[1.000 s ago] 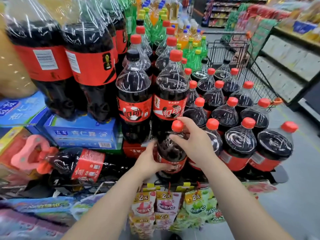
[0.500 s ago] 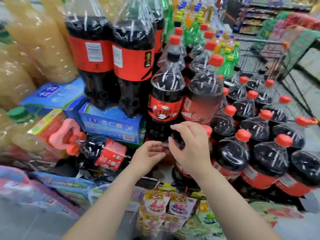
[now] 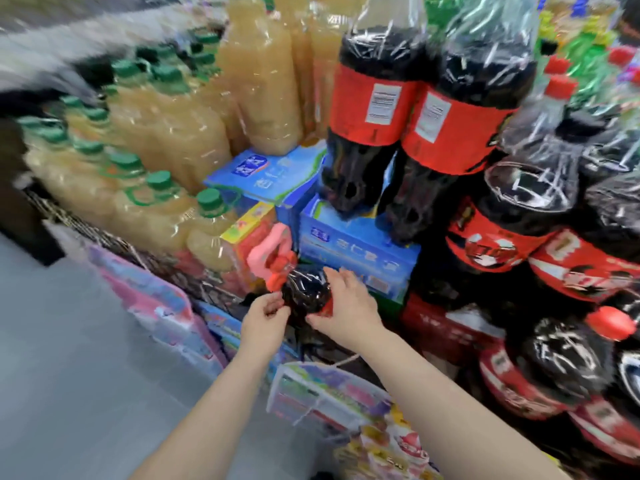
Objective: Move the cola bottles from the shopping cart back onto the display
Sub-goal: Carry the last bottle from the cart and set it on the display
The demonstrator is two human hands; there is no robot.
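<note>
Right hand (image 3: 346, 315) curled over the lying cola bottle (image 3: 304, 292), thumb beneath, gripping its labelled body. Left hand (image 3: 265, 322), fingers curled, at the bottle's near shoulder; cannot tell if it grips. Bottle on its side, low, red cap (image 3: 277, 271) pointing far-left by a pink handle (image 3: 272, 247), just near of blue boxes (image 3: 356, 247).

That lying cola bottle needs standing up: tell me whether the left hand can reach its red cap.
Probably yes: the left hand is right beside the red cap, nothing between them; the pink handle lies beyond it.
</note>
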